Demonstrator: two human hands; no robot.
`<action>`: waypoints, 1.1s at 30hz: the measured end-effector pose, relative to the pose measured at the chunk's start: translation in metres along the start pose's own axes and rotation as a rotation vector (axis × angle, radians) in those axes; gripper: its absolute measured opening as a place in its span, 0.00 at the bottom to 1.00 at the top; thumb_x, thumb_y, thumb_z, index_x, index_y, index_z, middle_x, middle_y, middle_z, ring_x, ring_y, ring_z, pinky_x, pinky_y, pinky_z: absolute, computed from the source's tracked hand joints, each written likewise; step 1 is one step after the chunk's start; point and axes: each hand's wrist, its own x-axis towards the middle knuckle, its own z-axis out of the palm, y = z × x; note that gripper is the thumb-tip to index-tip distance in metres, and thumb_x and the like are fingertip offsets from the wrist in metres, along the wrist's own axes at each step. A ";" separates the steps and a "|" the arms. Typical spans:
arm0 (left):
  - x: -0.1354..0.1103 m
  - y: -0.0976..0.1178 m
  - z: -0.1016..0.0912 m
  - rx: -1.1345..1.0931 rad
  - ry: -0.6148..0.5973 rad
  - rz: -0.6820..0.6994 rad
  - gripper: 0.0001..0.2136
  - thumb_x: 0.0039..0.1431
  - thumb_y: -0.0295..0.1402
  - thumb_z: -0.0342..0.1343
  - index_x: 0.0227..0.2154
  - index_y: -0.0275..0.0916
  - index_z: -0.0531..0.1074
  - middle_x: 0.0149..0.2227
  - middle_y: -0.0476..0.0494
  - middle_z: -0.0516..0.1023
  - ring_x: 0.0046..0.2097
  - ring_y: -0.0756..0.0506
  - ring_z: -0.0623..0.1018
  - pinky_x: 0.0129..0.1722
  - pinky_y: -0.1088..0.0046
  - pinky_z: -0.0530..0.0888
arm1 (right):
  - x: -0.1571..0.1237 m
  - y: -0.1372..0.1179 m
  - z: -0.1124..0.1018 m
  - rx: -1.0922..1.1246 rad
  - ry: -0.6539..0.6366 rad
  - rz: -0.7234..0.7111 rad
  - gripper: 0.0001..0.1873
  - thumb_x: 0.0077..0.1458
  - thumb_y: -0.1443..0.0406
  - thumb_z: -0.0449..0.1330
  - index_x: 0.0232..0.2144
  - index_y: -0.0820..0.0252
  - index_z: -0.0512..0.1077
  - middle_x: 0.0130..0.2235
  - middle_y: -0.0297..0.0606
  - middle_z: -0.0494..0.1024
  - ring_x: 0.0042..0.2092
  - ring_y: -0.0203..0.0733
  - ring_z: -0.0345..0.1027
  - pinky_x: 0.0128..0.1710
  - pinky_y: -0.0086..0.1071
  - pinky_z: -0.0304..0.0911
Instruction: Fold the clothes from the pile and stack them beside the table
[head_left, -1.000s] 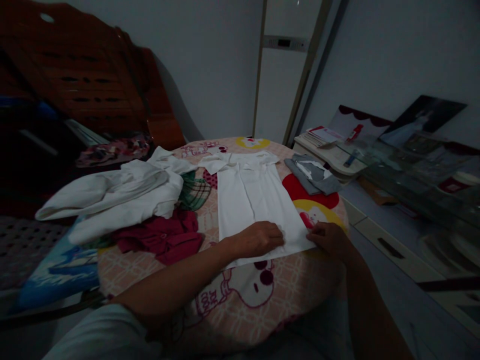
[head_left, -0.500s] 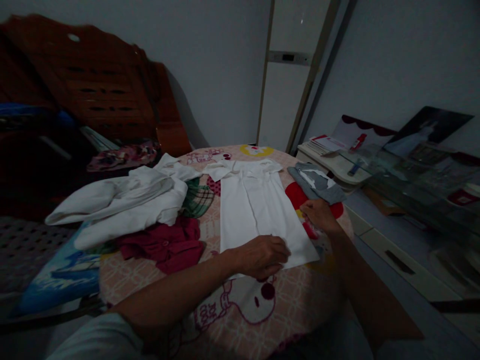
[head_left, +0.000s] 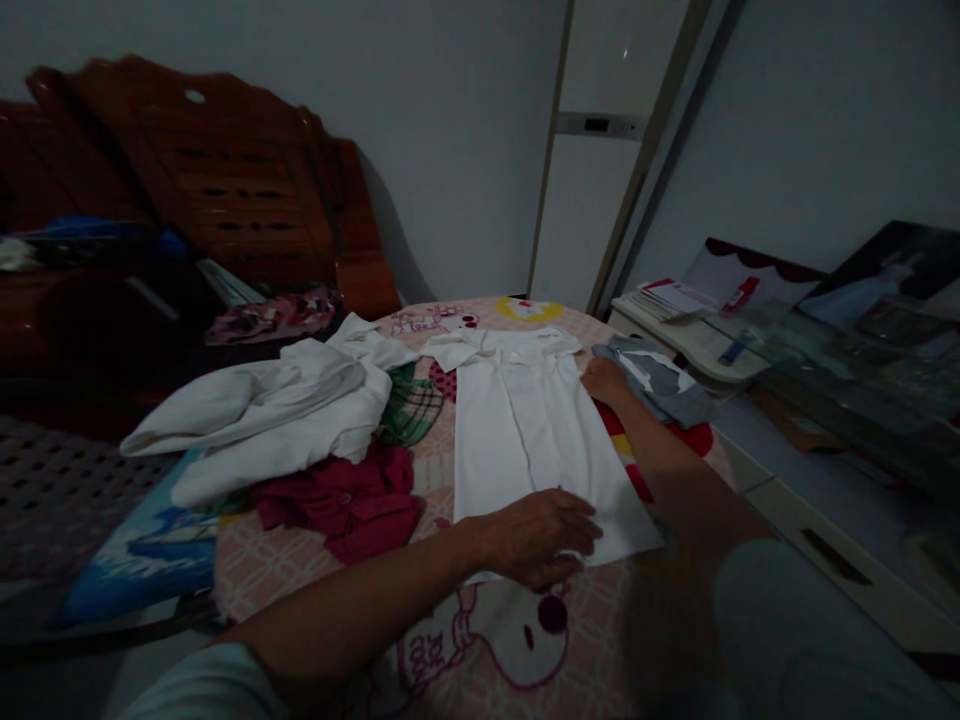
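Note:
A white short-sleeved shirt (head_left: pixel 517 430) lies spread lengthwise, partly folded, on a round table with a pink patterned tablecloth (head_left: pixel 600 650). My left hand (head_left: pixel 544 535) rests over the shirt's near end, fingers loosely bent and apart, holding nothing. Farther off, my right hand (head_left: pixel 606 382) is at the shirt's right edge, below the sleeve, with its fingers curled in. Whether cloth is between those fingers is hidden. Just beyond it lies a folded grey garment (head_left: pixel 660 385).
Left on the table are a heap of white clothing (head_left: pixel 292 400), a dark red garment (head_left: pixel 352 500) and a green checked cloth (head_left: pixel 411 405). A wooden chair (head_left: pixel 247 190) stands behind. To the right is a cabinet (head_left: pixel 810 545) with a glass shelf (head_left: pixel 817 365).
My right hand has moved away from me along the table to the shirt's upper right edge. My left hand stays at the near end, its fingers slightly more spread. The view has shifted somewhat.

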 end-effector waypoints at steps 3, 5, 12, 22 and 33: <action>0.000 0.000 0.001 -0.026 -0.003 -0.016 0.07 0.58 0.30 0.55 0.39 0.37 0.74 0.49 0.37 0.79 0.56 0.41 0.75 0.59 0.60 0.68 | -0.006 0.000 0.003 -0.070 0.006 -0.019 0.13 0.61 0.67 0.52 0.42 0.68 0.74 0.47 0.55 0.77 0.50 0.49 0.70 0.47 0.35 0.60; 0.000 0.001 0.002 -0.059 -0.019 -0.035 0.08 0.59 0.30 0.56 0.41 0.38 0.74 0.51 0.38 0.78 0.56 0.42 0.74 0.59 0.61 0.68 | -0.012 -0.001 0.003 -0.093 0.005 -0.029 0.13 0.62 0.66 0.53 0.43 0.67 0.73 0.48 0.53 0.77 0.50 0.49 0.70 0.47 0.34 0.59; -0.002 0.009 0.000 -0.118 -0.127 -0.097 0.16 0.60 0.31 0.55 0.52 0.40 0.72 0.60 0.40 0.70 0.62 0.42 0.69 0.65 0.56 0.61 | -0.048 -0.002 -0.006 -0.090 0.103 0.063 0.17 0.64 0.67 0.47 0.45 0.67 0.74 0.45 0.55 0.77 0.47 0.50 0.71 0.43 0.35 0.58; -0.005 -0.012 0.000 0.086 0.243 -0.356 0.16 0.67 0.32 0.48 0.55 0.36 0.69 0.57 0.35 0.73 0.59 0.43 0.72 0.57 0.62 0.71 | -0.113 0.023 0.001 0.060 -0.065 0.033 0.17 0.59 0.61 0.55 0.23 0.62 0.76 0.29 0.44 0.79 0.32 0.40 0.71 0.30 0.30 0.56; -0.013 -0.025 0.002 0.310 0.192 -0.390 0.13 0.63 0.31 0.52 0.48 0.37 0.72 0.49 0.38 0.77 0.50 0.44 0.75 0.50 0.65 0.74 | -0.116 0.030 0.011 0.176 0.011 0.097 0.13 0.54 0.61 0.57 0.22 0.62 0.75 0.29 0.43 0.79 0.32 0.41 0.71 0.30 0.30 0.55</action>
